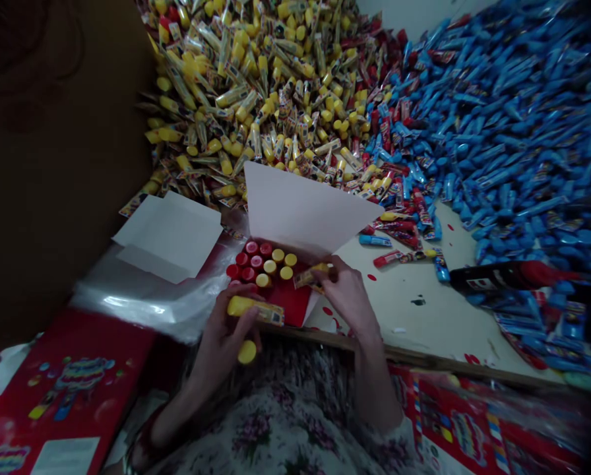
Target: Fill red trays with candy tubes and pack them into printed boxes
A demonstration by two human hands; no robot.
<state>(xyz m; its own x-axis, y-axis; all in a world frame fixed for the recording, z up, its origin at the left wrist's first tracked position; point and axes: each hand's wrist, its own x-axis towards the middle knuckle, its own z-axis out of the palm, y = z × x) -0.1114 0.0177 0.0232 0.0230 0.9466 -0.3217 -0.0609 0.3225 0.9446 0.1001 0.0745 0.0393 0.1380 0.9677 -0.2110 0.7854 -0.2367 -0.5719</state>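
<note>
A small display box [298, 303] with a red inside and a raised white lid [308, 208] lies at the table's near edge. Red-capped tubes [248, 274] and yellow-capped tubes [277, 255] stand in rows in it, caps up. My left hand [221, 340], at the box's near left corner, is closed around yellow tubes; one yellow tube [256, 310] lies across the fingers, and another yellow cap [247, 352] pokes out below. Over the right side of the box, my right hand [351, 300] grips a yellow tube [311, 276] in its fingertips.
Yellow tubes [256, 79] pile high behind the box, blue tubes [523, 125] at right, some red between. A black bottle [493, 277] with a red top lies right. Left are a white open carton [171, 234], clear plastic [142, 307] and a red printed carton [72, 389].
</note>
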